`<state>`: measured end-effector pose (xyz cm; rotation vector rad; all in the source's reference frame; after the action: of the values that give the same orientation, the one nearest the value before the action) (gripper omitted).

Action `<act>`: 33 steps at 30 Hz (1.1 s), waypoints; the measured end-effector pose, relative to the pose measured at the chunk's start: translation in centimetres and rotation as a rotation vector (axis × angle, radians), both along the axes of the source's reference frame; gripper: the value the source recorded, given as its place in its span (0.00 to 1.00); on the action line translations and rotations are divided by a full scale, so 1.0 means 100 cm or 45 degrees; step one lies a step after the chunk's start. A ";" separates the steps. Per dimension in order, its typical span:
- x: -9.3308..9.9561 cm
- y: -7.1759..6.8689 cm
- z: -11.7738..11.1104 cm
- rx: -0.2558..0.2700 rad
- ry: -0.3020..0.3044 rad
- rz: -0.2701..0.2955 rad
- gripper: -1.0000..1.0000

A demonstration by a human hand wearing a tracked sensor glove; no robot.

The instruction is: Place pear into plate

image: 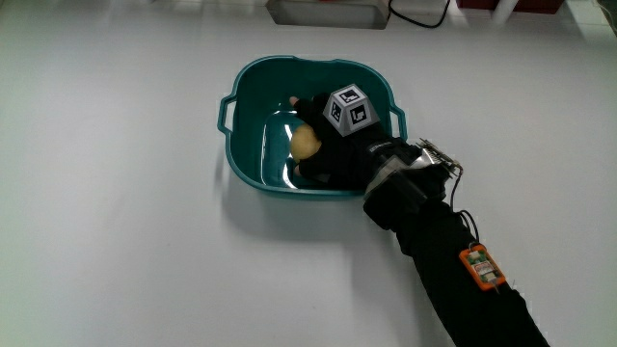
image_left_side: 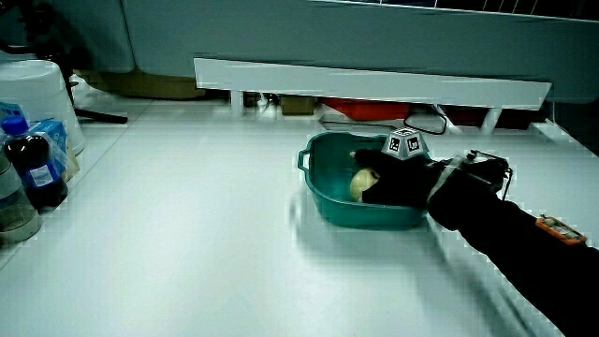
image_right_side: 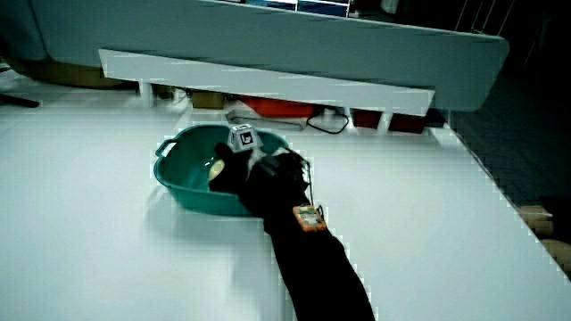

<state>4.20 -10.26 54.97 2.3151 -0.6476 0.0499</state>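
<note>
**Main view, hand in the basin.** The teal basin (image: pixel 253 69), which is serving as the plate, is sitting on the white tabletop (image: pixel 116 193). The pear (image: pixel 307 143) is lying inside it, just off the basin's centre toward nine o'clock. The hand (image: pixel 337 149) is reaching in over the rim at about five o'clock, with the forearm (image: pixel 453 270) trailing off in that same direction. The cube (image: pixel 349 108) on its back is facing upward.

The fingers are curling around the pear, covering its three o'clock side. Only the pale nine o'clock flank is showing, so the pear's long axis cannot be told. In both side views the pear (image_left_side: pixel 362 183) (image_right_side: pixel 217 168) is sitting low within the walls, against the glove. Whether it is resting on the basin floor cannot be seen.

Judgement: the placing is nearly done. The pear is lying at nine o'clock from the palm, so the release calls for spreading the fingers and drawing back toward five o'clock.
</note>
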 end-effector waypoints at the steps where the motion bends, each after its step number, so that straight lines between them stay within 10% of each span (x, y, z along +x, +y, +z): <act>1: 0.002 0.000 -0.004 0.006 -0.017 0.012 0.08; 12: 0.018 -0.005 -0.021 0.009 -0.106 0.068 0.00; 18: 0.028 -0.004 -0.043 0.087 -0.287 0.159 0.00; 33: 0.087 0.003 -0.068 0.048 -0.292 0.111 0.00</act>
<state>12.89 -10.00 48.17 2.3939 -0.6651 0.3503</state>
